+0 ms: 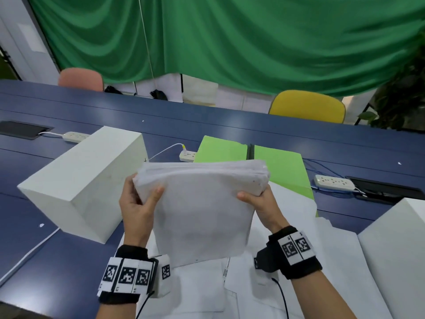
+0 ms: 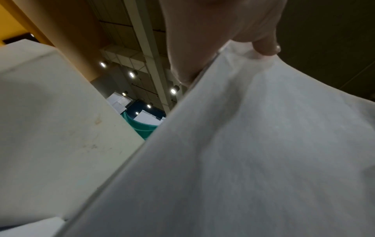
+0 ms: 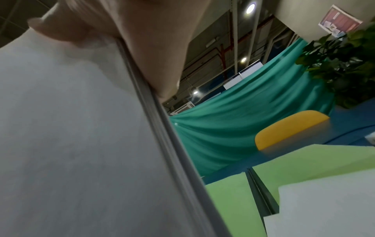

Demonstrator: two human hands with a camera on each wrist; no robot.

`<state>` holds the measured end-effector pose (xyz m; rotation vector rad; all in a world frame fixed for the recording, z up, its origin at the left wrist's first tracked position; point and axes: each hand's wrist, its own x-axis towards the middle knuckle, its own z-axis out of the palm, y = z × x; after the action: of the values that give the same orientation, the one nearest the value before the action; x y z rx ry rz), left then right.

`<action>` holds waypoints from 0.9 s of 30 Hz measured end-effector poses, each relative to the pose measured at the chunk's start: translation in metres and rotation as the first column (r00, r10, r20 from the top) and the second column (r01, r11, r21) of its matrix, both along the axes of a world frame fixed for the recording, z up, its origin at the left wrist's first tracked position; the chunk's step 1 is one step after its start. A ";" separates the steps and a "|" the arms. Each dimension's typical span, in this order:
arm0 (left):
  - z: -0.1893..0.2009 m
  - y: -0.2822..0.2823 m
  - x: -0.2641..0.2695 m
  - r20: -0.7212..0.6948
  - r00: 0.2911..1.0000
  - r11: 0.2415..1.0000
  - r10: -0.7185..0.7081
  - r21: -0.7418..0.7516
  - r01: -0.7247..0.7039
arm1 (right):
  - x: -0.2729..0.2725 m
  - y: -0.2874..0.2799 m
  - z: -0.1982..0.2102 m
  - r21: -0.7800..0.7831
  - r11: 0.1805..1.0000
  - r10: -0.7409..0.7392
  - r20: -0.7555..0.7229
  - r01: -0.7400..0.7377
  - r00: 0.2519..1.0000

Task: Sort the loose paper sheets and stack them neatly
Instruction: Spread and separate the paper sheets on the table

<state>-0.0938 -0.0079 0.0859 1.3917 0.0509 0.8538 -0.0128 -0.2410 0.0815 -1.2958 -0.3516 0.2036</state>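
Observation:
A thick stack of white paper sheets (image 1: 202,208) stands upright on its lower edge above the table, its top bent toward me. My left hand (image 1: 138,201) grips the stack's upper left side, thumb on the front face. My right hand (image 1: 259,201) grips the upper right side, thumb in front too. The left wrist view is filled by the stack (image 2: 253,152), with my thumb (image 2: 265,46) on its top edge. In the right wrist view the layered edge of the stack (image 3: 166,128) runs diagonally under my hand (image 3: 146,48). More loose white sheets (image 1: 287,261) lie flat underneath.
A white block (image 1: 82,180) stands left of the stack and another white block (image 1: 395,249) at the right. Green sheets (image 1: 278,166) lie behind on the blue table (image 1: 46,261). Power strips (image 1: 333,181) and cables sit behind. A yellow chair (image 1: 308,105) is across the table.

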 end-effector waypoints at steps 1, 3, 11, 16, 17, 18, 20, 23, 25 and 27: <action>-0.004 0.001 -0.001 -0.002 1.000 1.000 -0.017 -0.014 0.017 | 0.002 0.000 -0.004 0.003 1.000 0.000 -0.014 0.000 1.000; -0.009 -0.002 -0.001 -0.022 0.999 0.998 -0.050 -0.027 0.049 | 0.003 0.002 -0.011 -0.004 1.000 -0.003 -0.028 0.002 1.000; -0.014 0.001 0.014 -0.092 0.993 0.995 -0.068 -0.073 0.061 | 0.009 0.013 -0.018 0.021 0.999 -0.032 -0.070 0.033 0.997; 0.001 -0.007 0.025 -0.137 0.988 0.998 -0.064 -0.035 0.060 | 0.009 0.023 -0.009 0.005 0.990 -0.140 -0.048 0.140 0.989; 0.010 -0.004 0.026 -0.113 0.992 0.998 -0.055 -0.030 0.051 | 0.010 0.023 -0.002 0.020 0.986 -0.162 -0.024 0.163 0.986; 0.015 0.000 0.028 -0.079 0.996 0.999 -0.041 -0.027 0.039 | 0.012 0.021 0.006 0.043 0.984 -0.174 0.004 0.174 0.985; 0.017 0.009 0.027 -0.019 0.999 0.998 -0.038 -0.045 0.038 | 0.012 0.017 0.012 0.066 0.989 -0.135 0.047 0.132 0.990; -0.017 0.012 0.021 -0.110 0.992 0.996 -0.063 -0.066 0.056 | 0.006 0.013 -0.019 -0.072 0.997 -0.036 -0.024 0.034 0.999; -0.054 0.006 0.017 -0.272 0.956 0.992 -0.113 -0.091 0.092 | -0.002 0.012 -0.058 -0.222 0.975 0.002 -0.131 -0.031 0.991; -0.086 -0.001 0.016 -0.388 0.911 0.987 -0.140 -0.123 0.099 | -0.007 0.015 -0.087 -0.343 0.939 -0.072 -0.165 0.011 0.984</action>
<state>-0.0773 -0.0091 0.0004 1.4381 0.3131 0.4497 -0.0194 -0.2264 -0.0060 -1.6136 -0.1394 0.3523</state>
